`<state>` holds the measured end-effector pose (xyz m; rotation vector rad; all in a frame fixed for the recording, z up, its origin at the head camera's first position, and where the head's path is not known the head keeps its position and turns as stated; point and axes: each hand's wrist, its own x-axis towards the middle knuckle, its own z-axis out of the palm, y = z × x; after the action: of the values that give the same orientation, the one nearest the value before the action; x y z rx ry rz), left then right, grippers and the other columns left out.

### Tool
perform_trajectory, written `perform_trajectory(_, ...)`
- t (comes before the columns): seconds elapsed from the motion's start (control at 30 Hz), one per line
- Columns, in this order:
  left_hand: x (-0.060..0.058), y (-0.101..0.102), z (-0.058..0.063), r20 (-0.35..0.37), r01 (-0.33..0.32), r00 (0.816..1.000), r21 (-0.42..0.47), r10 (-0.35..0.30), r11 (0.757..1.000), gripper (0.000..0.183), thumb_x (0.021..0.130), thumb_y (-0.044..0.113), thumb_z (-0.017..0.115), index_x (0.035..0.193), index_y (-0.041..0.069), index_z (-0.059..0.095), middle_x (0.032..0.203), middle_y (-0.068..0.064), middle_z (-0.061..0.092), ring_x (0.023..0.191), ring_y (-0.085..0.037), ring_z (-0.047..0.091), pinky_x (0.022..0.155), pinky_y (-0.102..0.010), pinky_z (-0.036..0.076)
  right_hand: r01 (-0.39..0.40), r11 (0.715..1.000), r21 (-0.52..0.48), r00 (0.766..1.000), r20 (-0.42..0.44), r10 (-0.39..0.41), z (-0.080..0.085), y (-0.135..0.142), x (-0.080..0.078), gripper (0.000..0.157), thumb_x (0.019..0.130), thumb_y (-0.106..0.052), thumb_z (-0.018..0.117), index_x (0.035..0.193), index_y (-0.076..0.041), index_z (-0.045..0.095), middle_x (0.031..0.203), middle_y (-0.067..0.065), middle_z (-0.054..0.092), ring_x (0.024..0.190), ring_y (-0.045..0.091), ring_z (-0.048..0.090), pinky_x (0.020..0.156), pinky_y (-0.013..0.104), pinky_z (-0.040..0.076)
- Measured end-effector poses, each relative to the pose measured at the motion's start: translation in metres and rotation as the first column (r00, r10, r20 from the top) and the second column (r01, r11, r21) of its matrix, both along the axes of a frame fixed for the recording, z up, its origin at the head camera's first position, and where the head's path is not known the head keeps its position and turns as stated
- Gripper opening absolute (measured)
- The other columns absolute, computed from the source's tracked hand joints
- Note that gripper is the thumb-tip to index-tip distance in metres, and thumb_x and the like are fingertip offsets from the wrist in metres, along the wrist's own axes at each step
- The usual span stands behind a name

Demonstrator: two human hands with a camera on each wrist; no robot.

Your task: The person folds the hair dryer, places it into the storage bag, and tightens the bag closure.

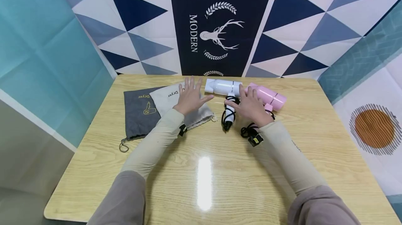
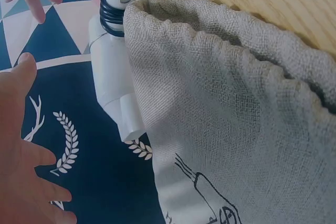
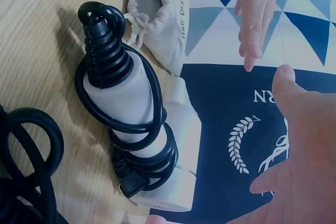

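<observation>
Left hand [image 1: 190, 99]: I am hovering, released, fingers apart, over the light pouch [image 1: 198, 116].
Right hand [image 1: 250, 105]: I am hovering likewise, released, over the white dryer [image 1: 221, 87] and pink dryer [image 1: 267, 95].
Light pouch: overlapping the dark pouch [image 1: 136, 108] toward the table's [image 1: 245, 183] far left corner, mouth gaping, contents hidden.
White dryer: lying between my hands, barrel running along the far edge, nozzle pointing left, handle pointing nearward.
Pink dryer: slanting from the far edge toward the right edge.
</observation>
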<state>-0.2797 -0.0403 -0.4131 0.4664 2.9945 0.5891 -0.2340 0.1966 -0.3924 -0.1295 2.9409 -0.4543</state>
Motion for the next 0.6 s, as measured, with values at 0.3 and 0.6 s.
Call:
perform_trajectory(0.3,-0.003,0.006,-0.001,0.002,0.018,1.000,-0.003,-0.018,1.000,0.093,0.090,0.071,0.043,0.158,0.020,0.005,0.163,-0.017,-0.007,0.150,-0.037,-0.011,0.118,-0.062,-0.004,0.008,1.000,-0.007,1.000,0.002,-0.008,0.001,-0.001,0.000,0.099,0.092,-0.070,0.038,0.156,-0.005,0.000,0.157,0.035,0.008,0.147,0.049,0.006,0.113,0.069,0.015)
perform_trajectory(0.6,-0.007,0.013,0.000,-0.006,0.046,0.999,0.002,-0.046,0.999,0.094,0.090,0.071,0.044,0.158,0.020,0.003,0.164,-0.016,-0.005,0.151,-0.038,-0.009,0.118,-0.063,0.001,-0.006,1.000,-0.012,1.000,0.022,0.006,0.000,-0.001,0.001,0.107,0.088,-0.079,0.033,0.155,0.000,0.005,0.156,0.034,0.015,0.145,0.051,0.014,0.112,0.069,0.018)
